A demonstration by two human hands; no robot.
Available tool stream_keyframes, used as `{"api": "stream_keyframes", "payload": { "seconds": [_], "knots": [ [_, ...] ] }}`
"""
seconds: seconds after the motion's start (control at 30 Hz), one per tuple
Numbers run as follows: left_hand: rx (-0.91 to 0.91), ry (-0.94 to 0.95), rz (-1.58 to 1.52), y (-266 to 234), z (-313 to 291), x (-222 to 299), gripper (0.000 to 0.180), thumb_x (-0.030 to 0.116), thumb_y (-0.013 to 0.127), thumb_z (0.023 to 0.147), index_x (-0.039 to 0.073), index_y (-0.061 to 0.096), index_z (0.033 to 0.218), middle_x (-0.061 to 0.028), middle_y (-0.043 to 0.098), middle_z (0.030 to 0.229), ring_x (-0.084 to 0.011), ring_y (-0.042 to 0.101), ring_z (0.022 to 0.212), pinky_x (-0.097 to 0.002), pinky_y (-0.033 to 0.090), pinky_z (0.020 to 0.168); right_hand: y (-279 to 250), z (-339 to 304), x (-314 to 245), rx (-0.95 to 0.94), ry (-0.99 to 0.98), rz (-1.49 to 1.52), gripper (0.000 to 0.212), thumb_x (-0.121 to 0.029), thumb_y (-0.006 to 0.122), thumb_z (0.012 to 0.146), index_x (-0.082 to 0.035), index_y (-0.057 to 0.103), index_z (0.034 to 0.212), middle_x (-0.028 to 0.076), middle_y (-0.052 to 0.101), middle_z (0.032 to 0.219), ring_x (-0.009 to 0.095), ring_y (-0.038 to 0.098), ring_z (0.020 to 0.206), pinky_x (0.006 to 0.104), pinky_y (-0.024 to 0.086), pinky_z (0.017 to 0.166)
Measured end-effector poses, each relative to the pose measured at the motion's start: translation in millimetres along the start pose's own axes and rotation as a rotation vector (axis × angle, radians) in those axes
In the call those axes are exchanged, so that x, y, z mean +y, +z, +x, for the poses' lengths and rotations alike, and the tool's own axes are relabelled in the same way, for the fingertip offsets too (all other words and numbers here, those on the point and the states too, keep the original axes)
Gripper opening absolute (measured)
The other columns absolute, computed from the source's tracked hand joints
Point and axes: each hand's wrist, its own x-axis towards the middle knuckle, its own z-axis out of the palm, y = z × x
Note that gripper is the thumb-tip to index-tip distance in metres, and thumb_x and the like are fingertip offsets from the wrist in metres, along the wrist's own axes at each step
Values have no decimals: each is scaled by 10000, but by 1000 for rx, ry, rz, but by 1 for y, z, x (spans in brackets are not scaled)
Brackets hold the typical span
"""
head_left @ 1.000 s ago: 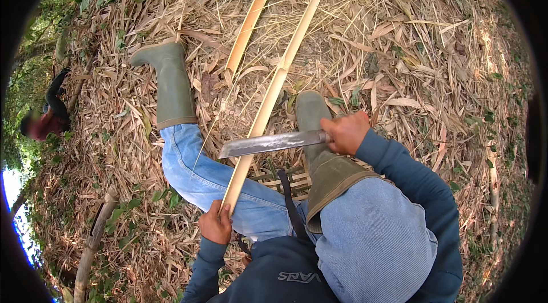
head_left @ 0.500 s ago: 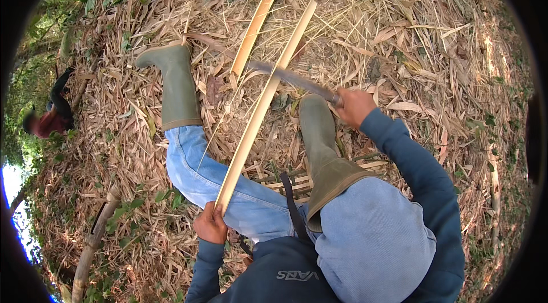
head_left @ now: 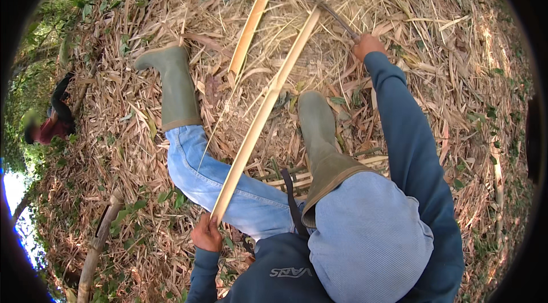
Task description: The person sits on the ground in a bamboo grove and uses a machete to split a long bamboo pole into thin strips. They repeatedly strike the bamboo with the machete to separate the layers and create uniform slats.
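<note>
A long split bamboo strip [head_left: 251,143] slants from my left side up and away to the right, across my jeans-clad thigh. My left hand [head_left: 206,233] is closed around its near end. Far out at the strip's other end, my right hand [head_left: 368,46] grips the handle of a long-bladed knife [head_left: 339,19]. The blade points up and left, its tip by the strip's far end; whether it touches the bamboo I cannot tell. Another split bamboo piece [head_left: 254,23], its hollow side showing, lies on the ground beyond, left of the held strip.
Dry bamboo leaves and shavings [head_left: 416,114] cover the ground. My rubber boots [head_left: 180,86] stand apart on either side of the strip. Several thin strips [head_left: 302,180] lie under my legs. A cut bamboo pole [head_left: 100,246] is at lower left. Another person [head_left: 54,123] sits at far left.
My right hand has moved the knife away from me, from the strip's middle to its far end. The strip's near end has shifted slightly left and toward me with my left hand.
</note>
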Motion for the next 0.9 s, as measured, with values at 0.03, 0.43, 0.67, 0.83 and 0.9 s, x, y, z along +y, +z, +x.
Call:
{"api": "stream_keyframes", "payload": {
  "seconds": [0.03,0.43,0.67,0.83,0.9],
  "knots": [
    [-8,-46,22,-3,-4,-3,101,121,571,912,52,644,924,-219,580,663,-400,576,577,-455,424,521,-2,1,-3,5,18,4,307,-288,581,883,-63,632,1085,233,671,906,408,655,856,498,525,781],
    [88,8,16,27,16,6,289,9,540,870,58,632,1140,-143,649,782,-358,630,680,-426,477,604,-5,-194,-47,-230,-594,-84,236,-247,647,784,-102,564,951,154,650,704,364,653,644,496,529,621],
    [-33,-84,27,20,17,20,119,76,497,935,48,612,938,-112,603,627,-355,595,568,-435,433,540,5,-170,-47,-177,-539,-50,305,-268,642,806,-109,568,1056,161,671,750,351,678,693,500,533,599],
    [-76,-82,59,19,14,15,117,86,499,936,38,588,877,-113,591,609,-358,588,552,-435,422,530,17,-123,-23,-112,-408,-48,254,-287,606,834,-107,566,1007,183,671,791,368,675,748,494,539,688],
    [-65,-88,65,16,20,22,120,88,500,935,37,589,871,-113,589,604,-355,586,548,-435,423,528,8,-108,-21,-95,-370,-49,240,-280,599,846,-101,568,1003,187,671,814,367,676,757,493,542,702]
  ]
}}
